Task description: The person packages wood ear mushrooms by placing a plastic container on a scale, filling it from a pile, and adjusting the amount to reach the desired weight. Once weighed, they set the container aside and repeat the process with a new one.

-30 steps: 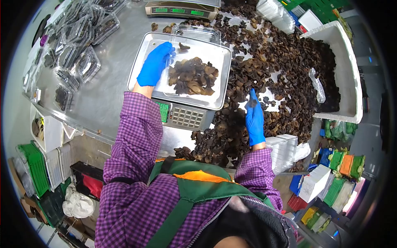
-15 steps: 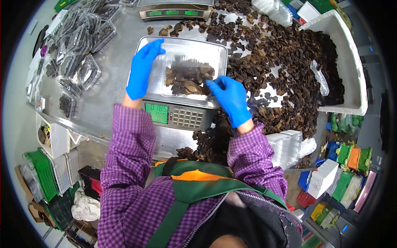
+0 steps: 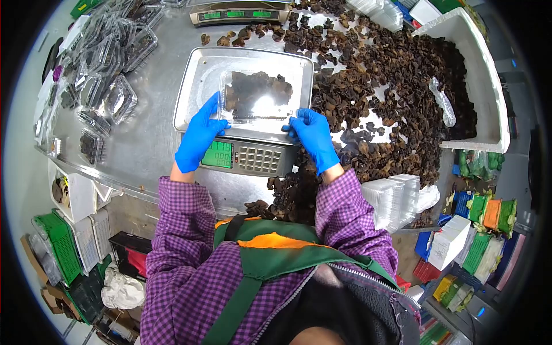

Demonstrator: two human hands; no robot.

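Note:
A clear plastic clamshell box [image 3: 256, 118] sits on the metal pan [image 3: 198, 63] of a weighing scale [image 3: 259, 161]. Dark brown pieces that look like wood ear mushrooms [image 3: 247, 95] fill it, and its lid lies over them with a bright glare. My left hand [image 3: 198, 135], in a blue glove, grips the box's near left corner, fingers along the side and thumb at the front. At the near right corner, my blue-gloved right hand [image 3: 313, 135] has its fingers curled in a pinch on the box's edge. The scale's green display [image 3: 217, 154] is lit.
Loose mushrooms [image 3: 368, 86] spread across the right of the table, running into a white foam bin [image 3: 494, 86]. Filled clear boxes [image 3: 118, 98] pile up at left. Stacked empty boxes [image 3: 391, 201] stand near right. A second scale [image 3: 238, 14] is at the back.
The box's lid has come down over the mushrooms. My left hand has moved from the pan's far left down to the near left corner; my right hand has shifted slightly, staying near right.

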